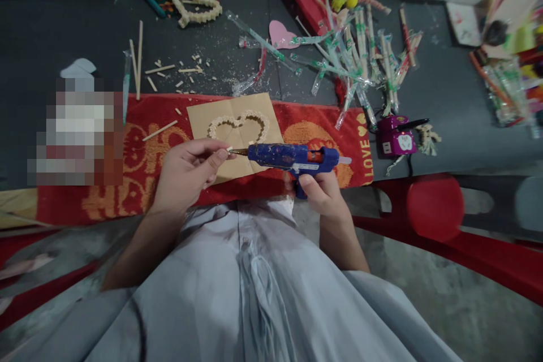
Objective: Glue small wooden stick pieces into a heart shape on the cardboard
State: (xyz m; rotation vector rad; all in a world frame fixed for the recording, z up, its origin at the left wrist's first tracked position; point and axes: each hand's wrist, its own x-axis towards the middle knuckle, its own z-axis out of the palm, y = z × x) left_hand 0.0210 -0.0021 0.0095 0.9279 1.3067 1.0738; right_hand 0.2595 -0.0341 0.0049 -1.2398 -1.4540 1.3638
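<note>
My right hand (319, 191) is wrapped round the handle of a blue hot glue gun (275, 157), which points to the left with a clear glue stick (345, 160) poking out of its back. Pinched between the fingertips of my left hand (189, 172) is a small pale wooden stick piece (230, 150), right at the gun's nozzle. Below and behind the gun lies a brown paper sheet (203, 119) bearing a heart outline (261, 120) built of short pale pieces. The gun covers the heart's lower part.
A red towel (165, 119) lies under the paper. Cut stick bits (190, 70), a second heart frame (199, 13), wrapped sticks (358, 62), a pink paper heart (280, 34) and a purple box (396, 136) are spread about the dark table. Red chairs (435, 206) stand at the front.
</note>
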